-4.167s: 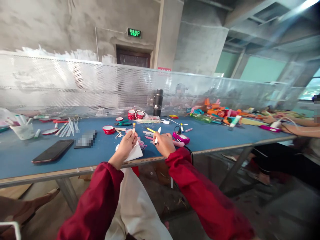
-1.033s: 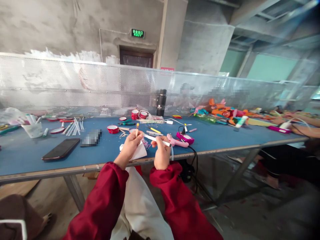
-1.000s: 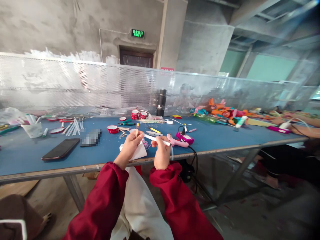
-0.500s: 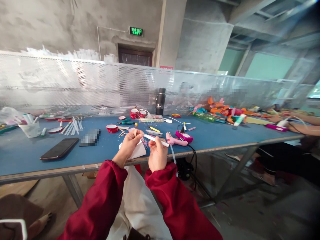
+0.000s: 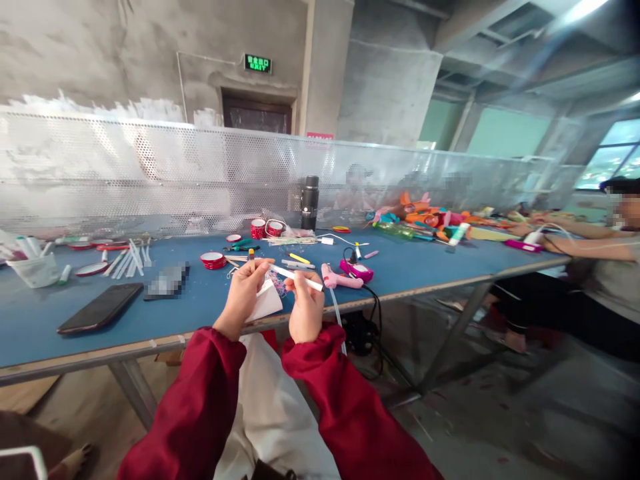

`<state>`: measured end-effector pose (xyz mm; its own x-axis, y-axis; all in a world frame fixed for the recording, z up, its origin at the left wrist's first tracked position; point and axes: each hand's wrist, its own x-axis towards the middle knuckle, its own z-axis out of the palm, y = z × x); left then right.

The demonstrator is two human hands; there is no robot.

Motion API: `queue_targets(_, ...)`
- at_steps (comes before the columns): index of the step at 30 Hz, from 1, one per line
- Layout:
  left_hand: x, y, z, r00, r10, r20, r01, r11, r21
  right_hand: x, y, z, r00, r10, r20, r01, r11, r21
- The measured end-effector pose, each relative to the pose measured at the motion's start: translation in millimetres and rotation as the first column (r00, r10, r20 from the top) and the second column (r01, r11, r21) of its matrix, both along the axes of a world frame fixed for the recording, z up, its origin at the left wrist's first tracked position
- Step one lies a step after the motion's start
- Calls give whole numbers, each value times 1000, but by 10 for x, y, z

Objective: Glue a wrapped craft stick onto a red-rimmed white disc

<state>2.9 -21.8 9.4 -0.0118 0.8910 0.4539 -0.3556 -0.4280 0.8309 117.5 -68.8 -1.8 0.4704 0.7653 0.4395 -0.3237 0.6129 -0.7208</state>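
Observation:
My left hand (image 5: 243, 293) pinches a thin upright stick with an orange-and-dark tip (image 5: 251, 256), just above the front edge of the blue table (image 5: 60, 333). My right hand (image 5: 305, 303) grips a white pen-like stick (image 5: 296, 277) that lies slantwise, its left end touching my left fingers. A white paper piece (image 5: 267, 303) lies on the table under my left hand. Both sleeves are dark red.
A black phone (image 5: 100, 308) lies to the left. A pink glue gun (image 5: 341, 281) with a black cord sits right of my hands. Red tape rolls (image 5: 214, 259), white sticks (image 5: 131, 257), a black flask (image 5: 310, 203), bright toys (image 5: 425, 217). A perforated metal screen stands behind. Another person sits at far right (image 5: 607, 267).
My right hand lifted the white stick off the table and brought it against my left hand. The view has swung slightly right and down.

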Motion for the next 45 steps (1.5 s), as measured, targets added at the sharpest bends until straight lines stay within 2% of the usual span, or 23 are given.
queue_targets(9, 5, 10, -14, 997, -42, 58, 43, 999, -19, 75, 1, -68, 999, -21, 37, 20, 999, 40)
queue_targets(18, -10, 17, -9, 994, -103, 33, 105, 993, -56, 61, 0, -126, 1000, -13, 0, 12, 998, 65)
queue_targets(25, -23, 25, -28, 988, -147, -36, 146, 989, -31, 91, 30, -230, 998, 18, 55, -22, 998, 63)
queue_targets(29, -13, 22, -23, 992, -115, -42, 114, 993, -32, 151, -87, -130, 986, 40, 163, -47, 998, 39)
queue_targets(32, -4, 2, -3, 995, -100, -20, 99, 994, -40, 426, -265, 48, 933, 26, 358, -32, 999, 13)
queue_targets(35, 4, -16, 18, 996, -89, 17, 89, 995, -49, 875, -382, 240, 887, -76, 456, 79, 997, 13)
queue_targets(38, 12, -18, 35, 997, -82, 14, 82, 995, -58, 1262, -331, 383, 841, 0, 542, 30, 998, -47)
queue_targets(41, 17, -3, 43, 996, -89, 15, 90, 991, -96, 1407, -144, 421, 703, 63, 708, 0, 996, -88)
queue_targets(45, 16, 15, 28, 996, -74, 41, 78, 989, -129, 1289, 187, 285, 465, -10, 885, 39, 999, -9)
